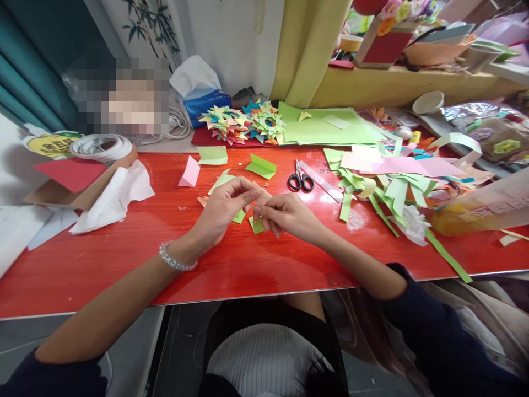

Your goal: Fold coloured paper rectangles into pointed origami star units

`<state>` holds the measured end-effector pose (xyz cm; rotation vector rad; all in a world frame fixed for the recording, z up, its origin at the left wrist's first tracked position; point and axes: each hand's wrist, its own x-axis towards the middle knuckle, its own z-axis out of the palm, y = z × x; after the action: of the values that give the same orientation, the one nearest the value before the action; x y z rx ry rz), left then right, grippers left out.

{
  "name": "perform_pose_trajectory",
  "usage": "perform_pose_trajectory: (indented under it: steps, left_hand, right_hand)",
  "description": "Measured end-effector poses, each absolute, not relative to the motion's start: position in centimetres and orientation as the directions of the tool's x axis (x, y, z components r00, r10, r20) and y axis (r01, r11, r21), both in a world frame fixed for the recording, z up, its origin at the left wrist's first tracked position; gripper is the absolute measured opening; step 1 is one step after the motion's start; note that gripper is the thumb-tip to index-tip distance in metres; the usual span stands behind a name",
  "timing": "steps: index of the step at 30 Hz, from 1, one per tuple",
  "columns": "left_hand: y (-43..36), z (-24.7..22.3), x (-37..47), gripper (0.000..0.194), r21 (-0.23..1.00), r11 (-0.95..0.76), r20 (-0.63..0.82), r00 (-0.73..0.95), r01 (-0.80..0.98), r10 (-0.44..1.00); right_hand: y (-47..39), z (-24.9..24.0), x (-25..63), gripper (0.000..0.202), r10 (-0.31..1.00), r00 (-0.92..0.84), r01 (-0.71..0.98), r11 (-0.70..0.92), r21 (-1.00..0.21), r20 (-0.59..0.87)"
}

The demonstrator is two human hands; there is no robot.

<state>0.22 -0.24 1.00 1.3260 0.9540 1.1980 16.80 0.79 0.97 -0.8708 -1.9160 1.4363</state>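
Over the middle of the red table, my left hand [225, 212] and my right hand [287, 214] meet with their fingers pinched on a small piece of pale orange paper [263, 194], mostly hidden by the fingers. Around my hands lie a folded green paper [261, 166], a light green paper [212, 155], a pink folded paper [189, 172] and smaller green pieces [256, 225] under the fingers. Black-handled scissors [301, 181] lie to the right of my hands, beside a clear ruler [320, 181].
Green and pink paper strips [397, 190] heap up on the right near a plastic cup [487, 207]. Behind are green sheets [326, 124] and folded paper rings [227, 125]. A cardboard box [61, 193] with red paper stands at the left.
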Motion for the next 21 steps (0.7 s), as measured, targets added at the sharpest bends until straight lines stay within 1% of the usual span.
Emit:
perform_pose_trajectory:
  steps: [3,6,8,10,13,16,19,21]
  left_hand:
    - [-0.2,0.8,0.1,0.026,0.980,-0.170,0.187,0.194,-0.099,0.963]
    - [0.0,0.8,-0.2,0.026,0.973,-0.204,0.225,0.241,-0.109,0.944]
    - [0.1,0.8,-0.4,0.027,0.968,-0.237,0.251,0.245,-0.086,0.936]
    - [0.3,0.9,-0.6,0.027,0.964,-0.252,0.265,0.254,-0.084,0.930]
    - [0.3,1.0,-0.6,0.026,0.965,-0.211,0.250,0.297,-0.156,0.922]
    - [0.1,1.0,-0.4,0.025,0.969,-0.162,0.219,0.346,-0.186,0.912]
    - [0.1,0.9,-0.3,0.021,0.974,-0.134,0.196,0.376,-0.184,0.906]
    - [0.3,0.7,-0.3,0.018,0.968,-0.152,0.213,0.340,-0.197,0.916]
  right_hand:
    - [0.8,1.0,16.7,0.032,0.756,-0.655,0.171,0.179,-0.969,0.024]
    - [0.8,1.2,16.6,0.031,0.704,-0.709,0.066,0.023,-0.998,-0.031]
    - [0.9,1.4,16.6,0.032,0.681,-0.731,-0.018,-0.075,-0.997,-0.037]
    - [1.0,1.5,16.6,0.031,0.667,-0.744,-0.066,-0.127,-0.990,-0.036]
    - [1.1,1.4,16.7,0.028,0.646,-0.762,-0.091,-0.172,-0.981,-0.043]
    - [1.2,1.6,16.9,0.026,0.642,-0.766,-0.092,-0.171,-0.981,-0.040]
    - [1.2,1.9,17.0,0.029,0.695,-0.718,-0.053,-0.102,-0.993,-0.033]
    - [1.2,2.1,17.1,0.032,0.740,-0.672,-0.005,-0.045,-0.999,-0.030]
